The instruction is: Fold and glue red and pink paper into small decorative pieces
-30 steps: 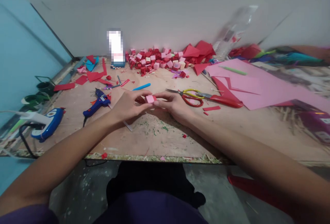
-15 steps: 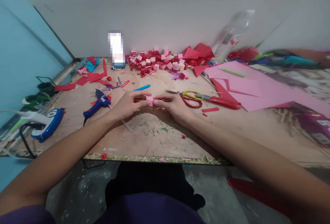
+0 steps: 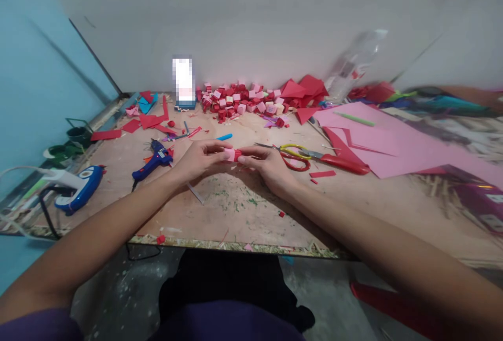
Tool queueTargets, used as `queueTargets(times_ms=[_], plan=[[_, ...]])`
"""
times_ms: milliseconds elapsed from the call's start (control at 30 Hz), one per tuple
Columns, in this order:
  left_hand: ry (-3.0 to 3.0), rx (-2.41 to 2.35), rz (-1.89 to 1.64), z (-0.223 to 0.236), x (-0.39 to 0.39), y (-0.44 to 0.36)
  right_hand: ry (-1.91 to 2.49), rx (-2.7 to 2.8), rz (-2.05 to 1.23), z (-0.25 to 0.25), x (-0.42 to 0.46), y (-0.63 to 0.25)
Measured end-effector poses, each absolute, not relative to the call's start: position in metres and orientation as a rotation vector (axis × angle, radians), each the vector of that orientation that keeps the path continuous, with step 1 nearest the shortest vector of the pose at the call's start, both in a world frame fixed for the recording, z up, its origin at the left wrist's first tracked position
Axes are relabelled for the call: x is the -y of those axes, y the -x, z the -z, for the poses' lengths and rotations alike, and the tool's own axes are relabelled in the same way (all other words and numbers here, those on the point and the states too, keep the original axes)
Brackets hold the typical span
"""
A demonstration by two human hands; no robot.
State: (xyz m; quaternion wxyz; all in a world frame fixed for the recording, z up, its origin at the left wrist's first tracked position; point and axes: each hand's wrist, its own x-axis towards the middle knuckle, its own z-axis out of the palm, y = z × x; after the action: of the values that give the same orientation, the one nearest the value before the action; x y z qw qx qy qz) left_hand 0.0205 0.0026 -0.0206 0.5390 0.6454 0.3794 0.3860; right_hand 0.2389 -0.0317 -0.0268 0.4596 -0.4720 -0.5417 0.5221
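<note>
Between my two hands is a small pink and red folded paper box (image 3: 232,155), held over the wooden table. The fingertips of my left hand (image 3: 202,159) pinch its pink end. At its red end, the thumb and fingers of my right hand (image 3: 266,164) are closed on it. A pair of scissors (image 3: 294,152) with yellow and red handles lies just past my right hand, beside a red-handled cutting tool (image 3: 341,163). Left of my left hand lies a blue glue gun (image 3: 154,162). A blue stick (image 3: 224,136) rests behind the hands.
A heap of small red and pink paper boxes (image 3: 239,101) lies against the wall, beside a phone (image 3: 184,81) with a blurred screen. Pink paper sheets (image 3: 377,142) cover the right side. A plastic bottle (image 3: 356,66) leans behind them. A blue-white power strip (image 3: 80,191) sits at left.
The little paper box has turned slightly between my fingers, so more of its red side shows. The whole view has shifted a little; both hands keep their grip.
</note>
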Motion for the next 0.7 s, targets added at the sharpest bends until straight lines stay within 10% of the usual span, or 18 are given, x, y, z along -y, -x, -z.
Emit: queueTargets(times_ms=[700], plan=[[-1.632,-0.852,-0.812,0.010,0.003,-0.024,1.311,1.362,-1.250,0.004,0.031,-0.237]])
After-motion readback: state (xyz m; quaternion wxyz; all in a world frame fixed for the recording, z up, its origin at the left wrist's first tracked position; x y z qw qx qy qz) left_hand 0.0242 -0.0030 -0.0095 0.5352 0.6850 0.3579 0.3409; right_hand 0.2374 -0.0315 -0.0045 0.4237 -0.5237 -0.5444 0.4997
